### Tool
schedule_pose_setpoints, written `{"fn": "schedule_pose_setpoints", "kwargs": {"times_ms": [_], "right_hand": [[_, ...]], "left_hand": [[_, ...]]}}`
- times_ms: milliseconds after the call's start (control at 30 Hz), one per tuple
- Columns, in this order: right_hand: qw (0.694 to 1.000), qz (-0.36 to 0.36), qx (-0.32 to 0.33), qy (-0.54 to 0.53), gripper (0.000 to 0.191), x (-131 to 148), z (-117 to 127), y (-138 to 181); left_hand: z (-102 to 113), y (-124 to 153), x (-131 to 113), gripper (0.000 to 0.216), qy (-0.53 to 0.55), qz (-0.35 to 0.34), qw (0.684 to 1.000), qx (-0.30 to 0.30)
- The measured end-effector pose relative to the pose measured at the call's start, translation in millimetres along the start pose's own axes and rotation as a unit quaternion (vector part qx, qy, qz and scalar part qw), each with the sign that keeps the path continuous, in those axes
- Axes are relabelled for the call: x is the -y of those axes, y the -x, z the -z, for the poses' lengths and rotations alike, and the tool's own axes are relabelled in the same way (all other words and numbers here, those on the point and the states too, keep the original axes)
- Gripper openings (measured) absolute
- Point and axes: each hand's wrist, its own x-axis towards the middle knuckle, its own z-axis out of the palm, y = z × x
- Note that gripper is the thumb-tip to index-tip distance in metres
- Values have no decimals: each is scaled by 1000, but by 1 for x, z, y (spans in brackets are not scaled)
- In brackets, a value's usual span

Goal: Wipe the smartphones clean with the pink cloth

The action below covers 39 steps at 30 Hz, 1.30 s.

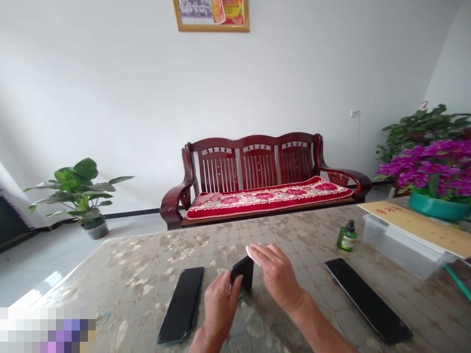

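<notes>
My left hand (219, 306) grips a black phone (244, 274) and holds it tilted up above the patterned table (136, 264). My right hand (276, 277) presses a small white pad (251, 254) against the phone's top edge. A second black phone (183, 304) lies flat on the table just left of my left hand. A long black tablet-like device (366, 299) lies flat to the right of my right arm.
A small green bottle (347, 236) stands at the table's far right. A clear plastic box (401, 250) with a cardboard sheet (423, 225) on it sits at the right edge, beside purple flowers in a teal pot (437, 208). A red wooden bench (257, 181) stands behind the table.
</notes>
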Motion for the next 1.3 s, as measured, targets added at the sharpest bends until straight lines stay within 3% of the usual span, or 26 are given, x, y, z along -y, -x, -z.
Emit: {"fn": "schedule_pose_setpoints", "kwargs": {"times_ms": [100, 300, 500, 733, 900, 1067, 1167, 1300], "right_hand": [[1000, -10, -9, 7, 36, 5, -3, 1], [998, 56, -7, -2, 35, 32, -10, 0], [999, -6, -41, 1, 38, 15, -14, 0], [999, 11, -38, -29, 36, 22, -17, 0], [998, -19, 30, -54, 30, 19, -13, -6], [993, -47, 81, -69, 31, 5, -13, -21], [986, -87, 97, -104, 36, -11, -22, -31], [971, -156, 116, -138, 30, -36, -42, -38]], "left_hand": [[0, 1, 1, 38, 7, 8, 1000, -5], [1, 3, 1, 33, 35, 6, 999, 17], [-2, 1, 3, 38, 15, 10, 1000, -3], [-3, 2, 4, 37, 26, 22, 999, 12], [-6, 3, 9, 30, 60, 77, 994, 43], [-12, 10, 14, 20, 107, 143, 978, 111], [-17, 12, 14, 20, 135, 183, 965, 134], [-28, 15, 13, 29, 206, 243, 940, 120]]}}
